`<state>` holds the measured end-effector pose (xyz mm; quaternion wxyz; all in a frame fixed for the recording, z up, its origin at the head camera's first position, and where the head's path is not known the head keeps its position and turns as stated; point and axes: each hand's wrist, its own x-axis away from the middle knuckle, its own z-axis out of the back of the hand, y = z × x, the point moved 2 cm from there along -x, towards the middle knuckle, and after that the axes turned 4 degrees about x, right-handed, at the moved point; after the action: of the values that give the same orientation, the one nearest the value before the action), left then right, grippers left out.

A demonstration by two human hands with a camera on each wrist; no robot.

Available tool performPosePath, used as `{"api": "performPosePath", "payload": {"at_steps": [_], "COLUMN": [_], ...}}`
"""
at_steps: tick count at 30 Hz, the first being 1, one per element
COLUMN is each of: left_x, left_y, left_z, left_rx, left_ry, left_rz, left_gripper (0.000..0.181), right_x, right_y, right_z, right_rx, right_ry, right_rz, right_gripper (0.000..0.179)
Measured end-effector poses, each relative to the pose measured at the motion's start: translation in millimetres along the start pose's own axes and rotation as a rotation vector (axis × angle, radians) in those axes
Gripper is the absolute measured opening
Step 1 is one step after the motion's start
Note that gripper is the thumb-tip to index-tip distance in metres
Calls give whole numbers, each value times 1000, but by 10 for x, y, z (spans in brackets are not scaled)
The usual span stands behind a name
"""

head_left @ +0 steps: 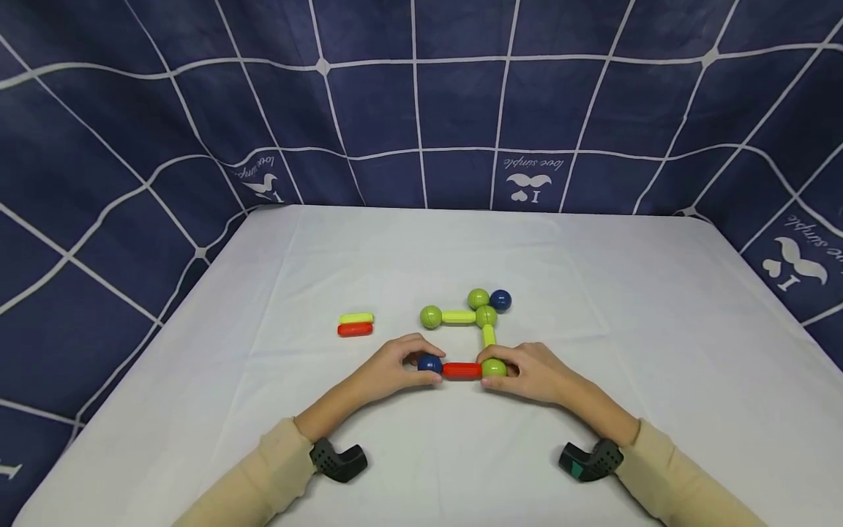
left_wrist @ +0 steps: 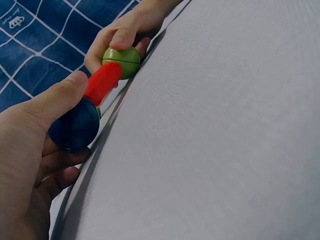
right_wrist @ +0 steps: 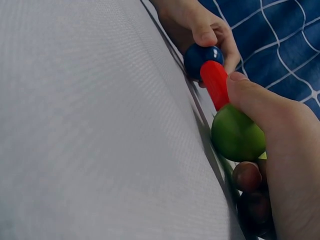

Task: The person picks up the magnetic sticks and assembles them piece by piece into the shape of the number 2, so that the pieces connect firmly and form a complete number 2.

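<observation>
My left hand (head_left: pixel 394 368) grips a dark blue ball (head_left: pixel 430 364) between thumb and fingers. A red rod (head_left: pixel 462 371) runs from that ball to a green ball (head_left: pixel 494 368), which my right hand (head_left: pixel 532 371) holds between thumb and fingers. From the held green ball a yellow-green rod (head_left: pixel 489 336) leads away to a second green ball (head_left: pixel 486 316). Another yellow-green rod (head_left: pixel 458 317) joins that one to a green ball (head_left: pixel 431 317) on its left. In the left wrist view, the red rod (left_wrist: pixel 103 81) meets both held balls.
Behind the joined pieces, a loose-looking green ball (head_left: pixel 478 298) and a dark blue ball (head_left: pixel 500 300) sit side by side. Left of them lie a yellow-green rod (head_left: pixel 356 318) and a red rod (head_left: pixel 355 330). A white cloth covers the table (head_left: pixel 421 249); a navy checked curtain (head_left: pixel 461 95) hangs behind.
</observation>
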<state>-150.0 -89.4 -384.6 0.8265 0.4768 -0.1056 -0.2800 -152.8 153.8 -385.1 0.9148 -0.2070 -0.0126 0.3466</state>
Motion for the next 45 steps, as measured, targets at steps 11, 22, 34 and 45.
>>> {"api": "performPosePath", "payload": {"at_steps": [11, 22, 34, 45], "left_x": [-8, 23, 77, 104], "left_y": [-35, 23, -327, -535], "left_z": [-24, -26, 768, 867], "left_rx": [-12, -58, -306, -268], "left_ry": [-33, -36, 494, 311], "left_rz": [60, 52, -103, 170], "left_gripper": [30, 29, 23, 23], "right_x": [-13, 0, 12, -2], "right_y": [1, -31, 5, -4], "right_z": [-28, -36, 13, 9], "right_rx": [-13, 23, 104, 68], "right_ry": [-3, -3, 29, 4], "right_rz": [-44, -87, -31, -56], "right_gripper": [24, 28, 40, 36]}}
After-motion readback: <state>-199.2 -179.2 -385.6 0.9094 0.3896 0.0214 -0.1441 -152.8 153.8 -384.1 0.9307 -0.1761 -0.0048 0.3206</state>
